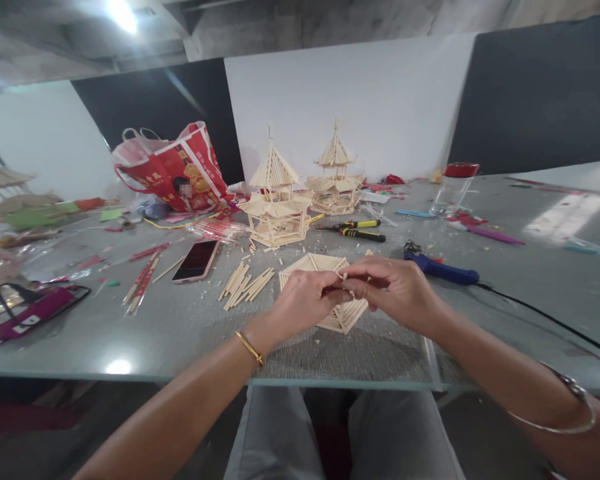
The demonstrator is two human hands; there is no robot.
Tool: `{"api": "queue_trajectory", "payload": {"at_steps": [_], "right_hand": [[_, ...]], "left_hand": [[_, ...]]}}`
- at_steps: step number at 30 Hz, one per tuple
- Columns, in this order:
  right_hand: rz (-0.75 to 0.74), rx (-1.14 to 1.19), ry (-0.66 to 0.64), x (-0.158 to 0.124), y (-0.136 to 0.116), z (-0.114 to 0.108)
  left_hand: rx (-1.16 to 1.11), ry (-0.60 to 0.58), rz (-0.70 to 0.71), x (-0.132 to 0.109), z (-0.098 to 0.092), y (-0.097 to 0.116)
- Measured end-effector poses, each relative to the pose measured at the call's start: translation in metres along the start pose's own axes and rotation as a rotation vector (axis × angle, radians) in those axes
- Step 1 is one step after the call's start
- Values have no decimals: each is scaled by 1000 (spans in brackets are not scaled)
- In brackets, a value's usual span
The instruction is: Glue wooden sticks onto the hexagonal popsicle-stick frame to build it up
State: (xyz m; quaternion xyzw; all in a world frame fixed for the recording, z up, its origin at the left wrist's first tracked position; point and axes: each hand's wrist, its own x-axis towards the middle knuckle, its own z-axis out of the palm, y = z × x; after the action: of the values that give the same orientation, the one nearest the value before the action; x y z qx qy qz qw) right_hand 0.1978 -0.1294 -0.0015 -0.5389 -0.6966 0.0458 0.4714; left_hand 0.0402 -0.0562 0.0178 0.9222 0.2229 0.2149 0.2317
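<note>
My left hand [303,303] and my right hand [393,287] meet over a flat hexagonal panel of thin wooden sticks [313,267] lying on the grey table [180,327]. Both hands are closed in a pinch around a small wooden stick piece [344,279] held between their fingertips, just above the panel. A loose pile of wooden sticks [245,283] lies left of the panel. Behind stand two finished stick pagoda models, one nearer [276,200] and one farther back [335,177].
A blue glue gun [443,268] with a black cord lies right of my hands. A phone [196,260], black-and-yellow cutters [360,230], a red printed bag [173,167], a clear jar with a red lid [453,187] and a magenta pouch [30,310] lie around.
</note>
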Motion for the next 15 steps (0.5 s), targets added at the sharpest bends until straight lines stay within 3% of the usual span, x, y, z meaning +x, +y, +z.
{"api": "queue_trajectory", "payload": {"at_steps": [15], "right_hand": [[-3, 0, -24, -1, 2, 1]], "left_hand": [[9, -6, -14, 0, 0, 0]]}}
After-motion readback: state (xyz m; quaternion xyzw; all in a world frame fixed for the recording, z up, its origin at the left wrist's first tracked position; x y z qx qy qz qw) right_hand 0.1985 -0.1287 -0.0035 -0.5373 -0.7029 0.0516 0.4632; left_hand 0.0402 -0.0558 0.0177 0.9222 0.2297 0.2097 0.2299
